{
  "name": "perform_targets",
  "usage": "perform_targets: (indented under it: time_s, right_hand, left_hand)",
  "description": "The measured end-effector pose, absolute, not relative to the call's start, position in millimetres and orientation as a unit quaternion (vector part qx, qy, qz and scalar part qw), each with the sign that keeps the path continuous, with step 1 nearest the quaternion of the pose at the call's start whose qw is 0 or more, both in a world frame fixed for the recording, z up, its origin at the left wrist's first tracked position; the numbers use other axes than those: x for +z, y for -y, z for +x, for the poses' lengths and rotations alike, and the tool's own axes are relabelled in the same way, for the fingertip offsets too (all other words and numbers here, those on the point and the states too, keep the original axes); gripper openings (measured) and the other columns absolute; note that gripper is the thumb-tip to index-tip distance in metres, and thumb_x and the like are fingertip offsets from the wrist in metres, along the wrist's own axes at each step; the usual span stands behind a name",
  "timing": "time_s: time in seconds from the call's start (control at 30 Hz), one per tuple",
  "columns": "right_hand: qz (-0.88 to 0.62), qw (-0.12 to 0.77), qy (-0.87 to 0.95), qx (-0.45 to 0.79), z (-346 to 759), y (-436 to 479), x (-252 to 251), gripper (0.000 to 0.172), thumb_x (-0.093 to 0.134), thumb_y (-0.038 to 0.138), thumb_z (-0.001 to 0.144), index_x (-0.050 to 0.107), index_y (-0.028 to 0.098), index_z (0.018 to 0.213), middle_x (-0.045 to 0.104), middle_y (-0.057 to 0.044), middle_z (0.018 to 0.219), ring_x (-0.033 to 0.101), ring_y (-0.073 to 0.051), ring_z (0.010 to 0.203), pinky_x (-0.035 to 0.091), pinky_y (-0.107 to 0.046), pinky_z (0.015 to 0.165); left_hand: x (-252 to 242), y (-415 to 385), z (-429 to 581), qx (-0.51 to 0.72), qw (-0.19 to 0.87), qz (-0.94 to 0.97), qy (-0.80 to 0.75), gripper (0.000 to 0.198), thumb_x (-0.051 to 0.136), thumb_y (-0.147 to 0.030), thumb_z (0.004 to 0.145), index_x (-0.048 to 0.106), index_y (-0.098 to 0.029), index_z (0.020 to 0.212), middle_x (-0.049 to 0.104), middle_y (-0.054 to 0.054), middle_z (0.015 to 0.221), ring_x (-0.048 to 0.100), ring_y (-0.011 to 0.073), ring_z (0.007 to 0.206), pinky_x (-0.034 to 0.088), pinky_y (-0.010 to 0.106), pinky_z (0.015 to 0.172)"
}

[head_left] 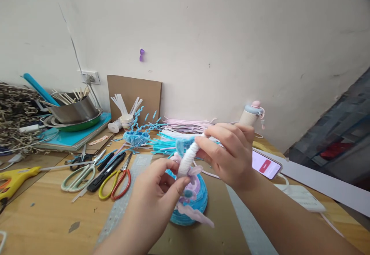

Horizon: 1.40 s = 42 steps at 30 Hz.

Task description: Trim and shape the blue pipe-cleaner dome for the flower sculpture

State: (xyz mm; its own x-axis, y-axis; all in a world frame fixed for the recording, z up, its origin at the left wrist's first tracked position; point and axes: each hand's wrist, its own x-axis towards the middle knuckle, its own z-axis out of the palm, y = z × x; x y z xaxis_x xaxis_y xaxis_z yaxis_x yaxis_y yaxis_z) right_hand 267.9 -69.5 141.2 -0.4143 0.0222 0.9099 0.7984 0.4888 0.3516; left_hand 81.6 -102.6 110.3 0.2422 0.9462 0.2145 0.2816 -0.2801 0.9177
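Both my hands work on a pipe-cleaner figure [189, 193] with a blue coiled base, purple and pink parts, and a white wrapped stalk [187, 159]. My left hand [156, 197] pinches the lower end of the white stalk just above the blue base. My right hand [228, 153] grips the stalk's upper end, fingers closed round it beside a light blue fuzzy piece [182, 144]. The figure stands on a brown cardboard sheet [215, 224] on the wooden table.
Loose blue, white and pink pipe cleaners [173, 131] lie behind the figure. Scissors [82, 172], red-and-yellow pliers [115, 182], a metal ruler [124, 201] and a yellow glue gun [14, 178] lie left. A phone [267, 165] and a bottle [251, 114] are at the right.
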Motion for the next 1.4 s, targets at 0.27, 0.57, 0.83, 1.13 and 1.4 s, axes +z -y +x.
perform_targets:
  time_s: [0.27,0.57,0.83,1.13,1.4]
  right_hand:
    - [-0.314,0.452,0.728,-0.41,263.8,74.2,137.4,0.011,0.062,0.018,0.086,0.062,0.02,0.097,0.073,-0.003,0.092,0.066,-0.017,0.091,0.036,-0.035,0.084]
    - [-0.307,0.46,0.724,-0.413,266.5,72.3,136.6,0.013,0.066,0.023,0.084,0.064,0.02,0.097,0.074,-0.002,0.091,0.067,-0.016,0.085,0.038,-0.034,0.077]
    - [-0.301,0.485,0.715,-0.404,262.4,74.0,136.6,0.01,0.067,0.02,0.083,0.064,0.018,0.092,0.074,-0.003,0.084,0.067,-0.016,0.078,0.038,-0.035,0.074]
    - [-0.291,0.482,0.73,-0.386,264.7,74.0,140.9,0.012,0.069,0.021,0.082,0.064,0.02,0.093,0.074,-0.001,0.088,0.067,-0.017,0.082,0.037,-0.036,0.076]
    - [-0.275,0.489,0.727,-0.395,268.7,71.3,137.7,0.012,0.071,0.026,0.08,0.065,0.019,0.087,0.071,0.0,0.079,0.064,-0.016,0.071,0.037,-0.036,0.069]
  left_hand:
    - [110.1,103.3,87.0,0.487,0.2,0.709,-0.47,0.011,0.058,-0.031,0.083,0.061,-0.02,0.084,0.069,0.0,0.069,0.063,0.0126,0.054,0.049,0.023,0.052]
    - [116.1,106.8,91.1,0.464,-0.028,0.754,-0.464,0.006,0.06,-0.026,0.083,0.061,-0.02,0.082,0.066,-0.001,0.065,0.062,0.0124,0.055,0.045,0.022,0.052]
    - [117.8,105.7,92.0,0.443,0.007,0.756,-0.483,0.012,0.057,-0.025,0.084,0.053,-0.021,0.073,0.064,-0.001,0.066,0.061,0.014,0.06,0.041,0.022,0.05]
    - [119.6,106.4,90.3,0.43,0.05,0.758,-0.488,0.01,0.056,-0.029,0.085,0.055,-0.021,0.078,0.068,0.001,0.073,0.064,0.0157,0.065,0.045,0.024,0.052]
    - [117.9,104.6,89.3,0.44,0.017,0.767,-0.467,0.009,0.056,-0.025,0.084,0.053,-0.021,0.077,0.066,0.001,0.072,0.063,0.0154,0.065,0.044,0.023,0.051]
